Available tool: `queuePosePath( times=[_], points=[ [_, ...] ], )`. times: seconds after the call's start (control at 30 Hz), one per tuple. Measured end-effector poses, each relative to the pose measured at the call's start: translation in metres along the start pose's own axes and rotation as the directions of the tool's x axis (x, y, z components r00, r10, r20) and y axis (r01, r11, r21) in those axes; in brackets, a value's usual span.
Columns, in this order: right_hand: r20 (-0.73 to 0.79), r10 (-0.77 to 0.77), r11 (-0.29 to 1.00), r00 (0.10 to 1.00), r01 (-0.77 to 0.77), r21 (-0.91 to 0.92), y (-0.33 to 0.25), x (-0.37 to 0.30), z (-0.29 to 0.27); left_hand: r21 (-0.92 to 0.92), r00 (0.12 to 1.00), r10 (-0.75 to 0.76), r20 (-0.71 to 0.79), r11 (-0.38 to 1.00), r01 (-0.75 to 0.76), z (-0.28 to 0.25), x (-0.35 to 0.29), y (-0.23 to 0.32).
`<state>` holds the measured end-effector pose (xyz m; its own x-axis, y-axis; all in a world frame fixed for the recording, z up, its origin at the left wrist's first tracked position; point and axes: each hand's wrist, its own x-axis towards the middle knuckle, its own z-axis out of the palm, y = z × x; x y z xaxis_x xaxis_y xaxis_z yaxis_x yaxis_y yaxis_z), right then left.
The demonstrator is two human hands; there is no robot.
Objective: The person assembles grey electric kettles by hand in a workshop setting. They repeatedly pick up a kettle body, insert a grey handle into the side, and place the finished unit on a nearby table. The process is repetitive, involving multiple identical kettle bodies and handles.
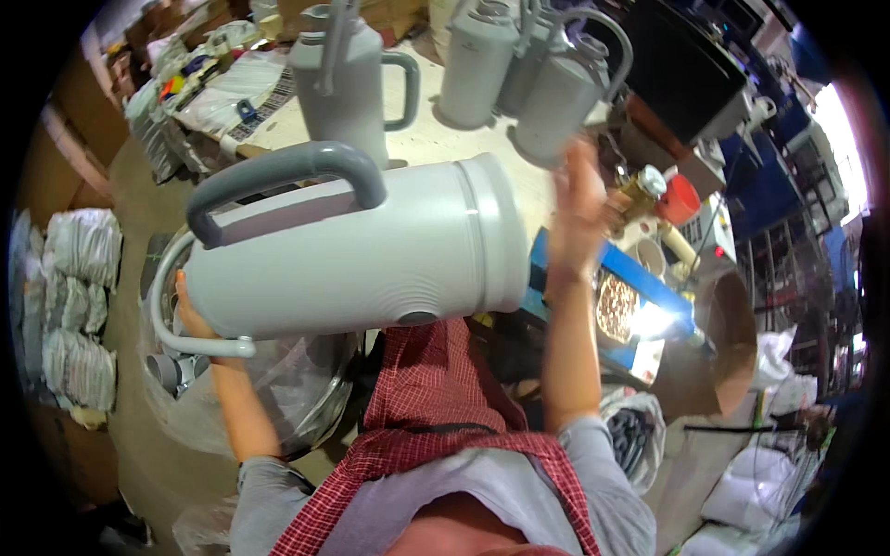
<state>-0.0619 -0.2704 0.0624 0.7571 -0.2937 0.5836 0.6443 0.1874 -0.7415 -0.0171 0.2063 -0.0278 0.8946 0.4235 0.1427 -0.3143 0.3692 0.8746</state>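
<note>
The left hand (192,313) grips the top end of a gray jug (348,264) held sideways before the chest, while the blurred right hand (579,213) rises, fingers extended, just beside its base.

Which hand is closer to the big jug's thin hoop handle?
Left. The left hand is beside the hoop handle, at one end of the jug; the right hand is beyond the other end.

1. Worktop (419,145): pale cream surface.
2. On it, toward the left: one grey vacuum jug (343,111), side handle.
3. Farther right: three more grey jugs (477,72), grouped close.
4. Left end: plastic-wrapped package (241,88).
5. Floor (139,208): clear plastic bag (301,389); white sacks (756,484), right.
</note>
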Motion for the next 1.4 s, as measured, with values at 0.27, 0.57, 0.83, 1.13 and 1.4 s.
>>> queuePosePath(
  times=[0.27,0.57,0.83,1.13,1.4],
  points=[
    [0.048,0.185,0.954,0.982,-0.167,-0.247,0.017,0.001,0.020,-0.084,0.977,-0.195,-0.087,0.979,0.188,0.034,-0.020,0.006],
    [0.180,0.212,0.917,0.961,-0.132,-0.375,0.013,-0.031,0.007,-0.026,0.981,-0.159,-0.113,0.987,0.157,0.009,-0.001,-0.007],
    [-0.026,0.467,0.841,0.884,-0.453,-0.297,0.086,0.001,0.016,0.259,0.879,0.473,0.065,0.842,-0.473,0.075,-0.014,0.061],
    [0.219,-0.051,0.857,0.974,0.155,-0.490,0.010,0.044,0.045,0.032,0.073,0.493,0.867,0.090,-0.995,0.274,0.079,0.120],
    [-0.318,-0.005,0.834,0.948,-0.172,-0.525,0.086,0.057,0.039,0.105,0.462,0.833,0.304,0.453,-0.885,0.280,0.156,0.023]
  ],
)
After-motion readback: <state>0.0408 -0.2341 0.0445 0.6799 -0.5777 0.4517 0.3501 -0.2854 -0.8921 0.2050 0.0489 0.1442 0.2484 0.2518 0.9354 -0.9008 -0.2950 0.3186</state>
